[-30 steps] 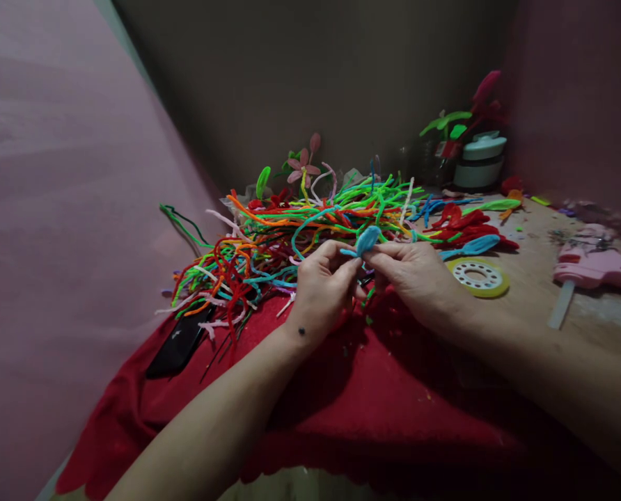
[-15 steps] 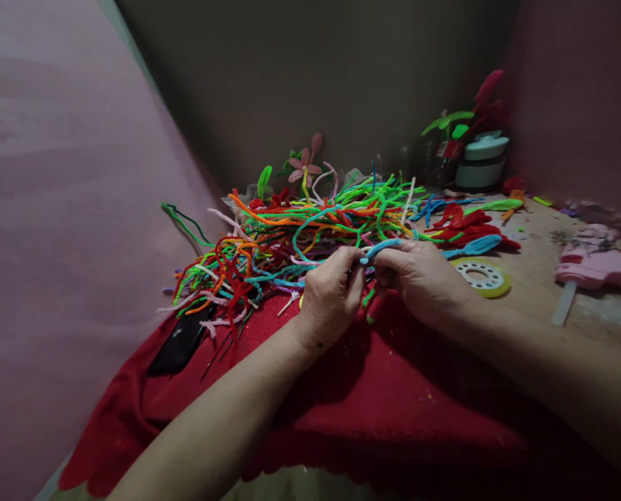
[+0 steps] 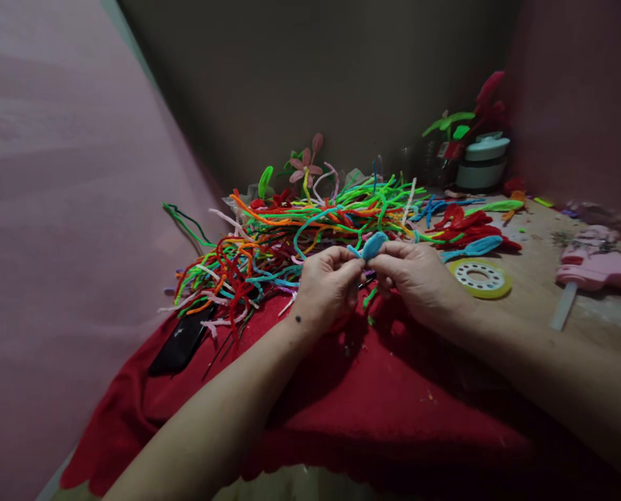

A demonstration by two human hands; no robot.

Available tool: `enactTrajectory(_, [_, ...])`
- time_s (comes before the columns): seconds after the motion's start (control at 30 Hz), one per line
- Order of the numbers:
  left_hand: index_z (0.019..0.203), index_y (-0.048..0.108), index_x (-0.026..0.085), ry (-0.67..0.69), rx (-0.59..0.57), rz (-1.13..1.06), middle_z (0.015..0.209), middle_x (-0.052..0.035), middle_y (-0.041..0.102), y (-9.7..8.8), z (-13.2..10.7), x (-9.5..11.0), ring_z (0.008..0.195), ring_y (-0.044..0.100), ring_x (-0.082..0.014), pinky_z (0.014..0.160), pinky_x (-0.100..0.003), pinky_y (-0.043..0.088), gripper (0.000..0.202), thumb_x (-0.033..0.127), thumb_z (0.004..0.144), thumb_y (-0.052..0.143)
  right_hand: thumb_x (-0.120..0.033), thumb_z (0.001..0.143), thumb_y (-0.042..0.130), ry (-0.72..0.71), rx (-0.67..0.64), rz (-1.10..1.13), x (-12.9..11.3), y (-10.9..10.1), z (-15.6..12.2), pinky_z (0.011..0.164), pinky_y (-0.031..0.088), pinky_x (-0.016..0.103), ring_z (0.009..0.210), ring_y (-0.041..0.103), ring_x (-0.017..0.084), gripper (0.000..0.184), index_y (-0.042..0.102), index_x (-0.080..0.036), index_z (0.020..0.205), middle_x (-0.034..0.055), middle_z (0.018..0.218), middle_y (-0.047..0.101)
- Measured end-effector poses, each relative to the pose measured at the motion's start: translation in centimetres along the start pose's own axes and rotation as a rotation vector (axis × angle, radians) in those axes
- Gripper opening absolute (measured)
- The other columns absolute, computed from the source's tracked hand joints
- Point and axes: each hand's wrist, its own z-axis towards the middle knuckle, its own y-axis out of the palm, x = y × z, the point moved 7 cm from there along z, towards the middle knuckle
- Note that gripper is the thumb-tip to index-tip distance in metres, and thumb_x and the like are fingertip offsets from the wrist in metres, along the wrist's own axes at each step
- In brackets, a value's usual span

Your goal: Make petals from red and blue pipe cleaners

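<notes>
Between my two hands is a light-blue pipe cleaner [image 3: 374, 245] bent into a small petal-like loop, with a short end sticking out to the left. My left hand [image 3: 327, 285] pinches its lower end between thumb and forefinger. From the other side, my right hand [image 3: 412, 275] grips the loop's base, its fingertips close against the left ones. Just behind my hands spreads a tangled pile of colourful pipe cleaners [image 3: 331, 216]. To the right of my right hand, a finished-looking blue pipe-cleaner petal [image 3: 480, 246] lies beside several red ones [image 3: 461, 226].
A yellow tape roll [image 3: 480, 278] and a pink glue gun [image 3: 597, 268] with a glue stick lie at right. A black phone [image 3: 182, 344] rests on the red cloth [image 3: 394, 403] at left. Behind stand a lidded pot [image 3: 482, 163] and a pink pipe-cleaner flower [image 3: 305, 167].
The blue piece has turned from lying flat toward the right to standing up as a loop between my fingertips. My left hand has rotated slightly; my right hand has shifted little.
</notes>
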Motion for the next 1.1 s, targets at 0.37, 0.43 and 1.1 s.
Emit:
enactTrajectory(0.37, [0.060, 0.049, 0.015, -0.041, -0.081, -0.032, 0.043, 0.0056, 0.050, 0.2, 0.2, 0.0, 0.028, 0.040, -0.0051, 0.031, -0.017, 0.027, 0.018, 0.024, 0.072, 0.058, -0.031, 0.069, 0.065, -0.017, 0.025, 0.143, 0.0, -0.7, 0.8, 0.052, 0.035, 0.025, 0.052, 0.046, 0.010, 0.019, 0.057, -0.016, 0.060, -0.0018, 0.055, 0.051])
enactTrajectory(0.43, [0.058, 0.047, 0.015, -0.034, -0.062, -0.028, 0.041, 0.0062, 0.048, 0.2, 0.2, 0.2, 0.028, 0.039, -0.0047, 0.030, -0.017, 0.027, 0.020, 0.024, 0.073, 0.058, -0.030, 0.071, 0.063, -0.035, 0.027, 0.107, -0.3, -0.7, 0.7, 0.052, 0.034, 0.025, 0.052, 0.046, 0.010, 0.019, 0.058, -0.016, 0.060, -0.0019, 0.055, 0.052])
enactTrajectory(1.1, [0.061, 0.048, 0.015, -0.047, -0.143, -0.098, 0.050, 0.0033, 0.054, 0.4, 0.3, -0.3, 0.028, 0.040, -0.0045, 0.029, -0.016, 0.026, 0.020, 0.026, 0.076, 0.057, -0.026, 0.066, 0.071, 0.045, 0.051, 0.297, 0.9, -1.1, 1.2, 0.046, 0.039, 0.022, 0.047, 0.047, 0.008, 0.016, 0.062, -0.015, 0.060, -0.0011, 0.054, 0.055])
